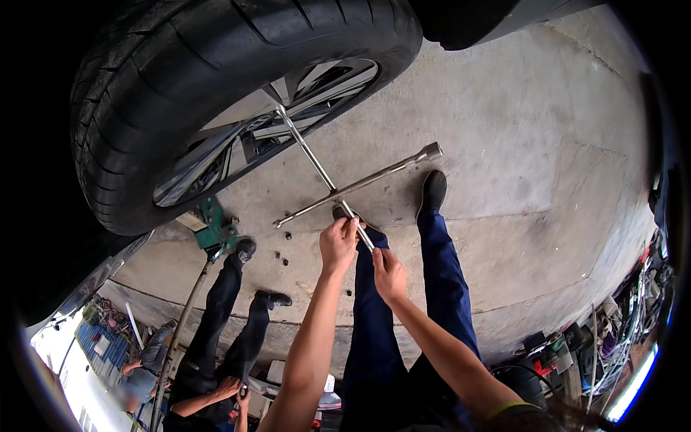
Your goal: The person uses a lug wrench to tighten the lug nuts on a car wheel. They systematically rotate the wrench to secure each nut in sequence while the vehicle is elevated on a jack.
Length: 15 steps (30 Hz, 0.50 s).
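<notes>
A chrome cross-shaped lug wrench point(374, 177) reaches from the wheel point(248, 108) toward me. One socket end meets the hub area of the spoked rim; the exact fit is too small to tell. My left hand point(338, 245) is closed around the near arm of the wrench, just below the crossing. Lower on the same arm, my right hand point(389, 273) grips close to its end. The crossbar stretches out to both sides, with a wide socket at its right tip. A black tire point(165, 79) surrounds the rim.
A green floor jack point(216, 227) stands beside the wheel, its long handle point(188, 309) slanting toward me. Several small dark pieces point(286, 263) lie on the concrete floor point(504, 165). At lower left a co-worker's hands point(234, 389) are together. Clutter point(576, 353) lines the right edge.
</notes>
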Tool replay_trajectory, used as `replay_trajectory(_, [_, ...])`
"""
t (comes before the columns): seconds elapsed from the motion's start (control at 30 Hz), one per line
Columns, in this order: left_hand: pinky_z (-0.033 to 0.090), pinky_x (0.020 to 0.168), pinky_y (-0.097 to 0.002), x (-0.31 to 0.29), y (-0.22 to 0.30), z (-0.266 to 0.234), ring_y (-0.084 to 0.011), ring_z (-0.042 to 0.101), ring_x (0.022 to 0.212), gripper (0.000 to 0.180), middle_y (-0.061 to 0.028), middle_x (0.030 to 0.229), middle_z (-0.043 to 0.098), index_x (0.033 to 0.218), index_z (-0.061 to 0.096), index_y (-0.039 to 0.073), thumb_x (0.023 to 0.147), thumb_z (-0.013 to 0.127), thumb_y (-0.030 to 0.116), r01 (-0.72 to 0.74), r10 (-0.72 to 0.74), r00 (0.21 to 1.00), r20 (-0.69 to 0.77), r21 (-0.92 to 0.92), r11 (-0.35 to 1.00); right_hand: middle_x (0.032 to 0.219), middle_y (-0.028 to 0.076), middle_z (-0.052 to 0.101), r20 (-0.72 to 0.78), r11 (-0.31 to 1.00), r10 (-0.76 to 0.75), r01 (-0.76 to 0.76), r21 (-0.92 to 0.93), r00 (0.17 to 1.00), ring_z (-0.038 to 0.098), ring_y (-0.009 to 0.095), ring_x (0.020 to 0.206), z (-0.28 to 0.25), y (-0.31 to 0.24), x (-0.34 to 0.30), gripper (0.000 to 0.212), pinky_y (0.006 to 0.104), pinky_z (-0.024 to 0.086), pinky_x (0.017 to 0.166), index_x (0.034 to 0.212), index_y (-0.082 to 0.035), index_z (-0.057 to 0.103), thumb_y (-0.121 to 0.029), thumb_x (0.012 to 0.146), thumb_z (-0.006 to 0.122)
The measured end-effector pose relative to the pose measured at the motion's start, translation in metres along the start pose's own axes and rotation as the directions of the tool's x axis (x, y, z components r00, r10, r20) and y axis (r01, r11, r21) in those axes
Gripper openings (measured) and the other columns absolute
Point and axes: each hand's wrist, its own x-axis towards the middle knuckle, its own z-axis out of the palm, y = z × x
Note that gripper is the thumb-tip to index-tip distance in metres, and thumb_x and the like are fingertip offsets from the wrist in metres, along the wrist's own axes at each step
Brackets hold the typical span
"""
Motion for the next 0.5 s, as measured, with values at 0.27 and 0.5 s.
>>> replay_trajectory(0.27, [0.056, 0.074, -0.0262, 0.003, 0.020, -0.022, -0.0142, 0.073, 0.090, 0.026, -0.0137, 0.104, 0.077, 0.102, 0.068, -0.001, 0.093, 0.077, 0.021, 0.220, -0.205, 0.973, -0.110, 0.149, 0.964, 0.048, 0.004, 0.041, 0.779, 0.755, 0.283, -0.631, 0.179, 0.559, 0.050, 0.020, 0.048, 0.034, 0.026, 0.041, 0.087, 0.0370, 0.040, 0.049, 0.053, -0.011, 0.042, -0.092, 0.086, 0.038])
replay_trajectory(0.5, [0.055, 0.097, -0.0377, 0.004, 0.024, -0.026, -0.0258, 0.071, 0.109, 0.031, -0.0161, 0.117, 0.071, 0.130, 0.055, 0.003, 0.107, 0.052, 0.023, 0.257, -0.159, 0.932, 0.325, -0.283, 0.924, 0.058, 0.004, 0.053, 0.679, 0.665, 0.288, -0.651, 0.366, 0.675, 0.053, 0.017, 0.048, 0.008, 0.015, 0.044, 0.075, 0.0305, 0.046, 0.050, 0.073, -0.008, 0.055, -0.079, 0.094, 0.044])
